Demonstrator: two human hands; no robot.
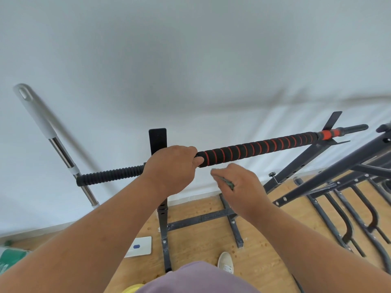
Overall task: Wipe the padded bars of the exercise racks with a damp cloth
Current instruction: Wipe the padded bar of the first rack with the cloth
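one padded bar (pixel 258 148) crosses mid frame on two uprights. left hand (pixel 172 168) grips its left end; right hand (pixel 237 185), just below, pinches one green cloth (pixel 227 182).

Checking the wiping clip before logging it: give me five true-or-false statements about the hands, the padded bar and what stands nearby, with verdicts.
1. The left hand grips the black foam-padded bar with orange spiral stripes. True.
2. The right hand presses a cloth on the bar. False: it is below the bar, apart from it, pinching a small dark green thing.
3. A silver pole with a white grip leans on the white wall at left. True.
4. The bar lies on the floor. False: it rests across the black metal rack.
5. The wooden floor is carpeted. False: bare wood.
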